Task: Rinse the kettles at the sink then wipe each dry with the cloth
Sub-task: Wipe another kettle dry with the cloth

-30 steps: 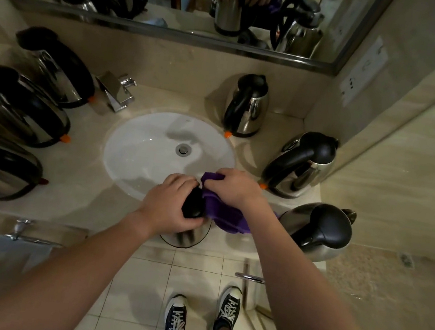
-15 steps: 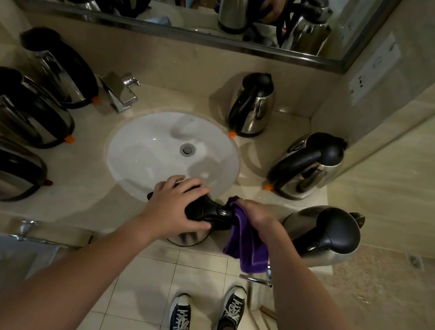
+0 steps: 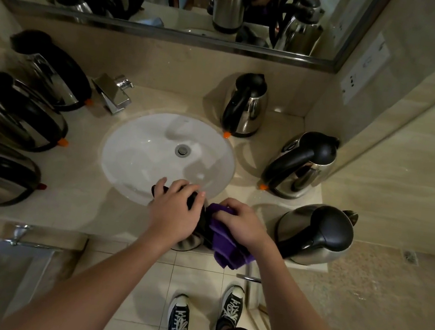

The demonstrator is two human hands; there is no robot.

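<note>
Nearest the camera, both forearms are reaching in over the counter's front edge (image 3: pixel 69 216), shoes and floor tiles showing below. The left hand (image 3: pixel 173 211) is clamping down over the black lid of the kettle being dried (image 3: pixel 189 240), fingers curled over the top and keeping it upright at the sink's near rim; most of its steel body is hidden under the hands. The right hand (image 3: pixel 244 224) is bunching the purple cloth (image 3: pixel 227 247) against the kettle's handle side, fingers wrapped round the fabric, with a loose tail hanging past the counter edge. So this looks like the wiping step, mid-kettle. Risks, as I judge them: the kettle is sitting right at the counter lip, so a hard wipe stroke toward the body could be pushing it off the edge; wet steel under a top-only hold could be letting it twist or slip; the dangling cloth tail could be snagging on the rail below. Just right of the cloth, the nearest right kettle (image 3: pixel 315 234) is standing close enough that an elbow swing could be knocking it. Further out, the sink (image 3: pixel 139 154) is sitting empty, with no water visibly running from the faucet (image 3: pixel 114 93). Two more kettles are standing right of the basin and three are lining the left side; whether those are rinsed already, I cannot tell. The mirror (image 3: pixel 178 0) at the back is reflecting the hands.
</note>
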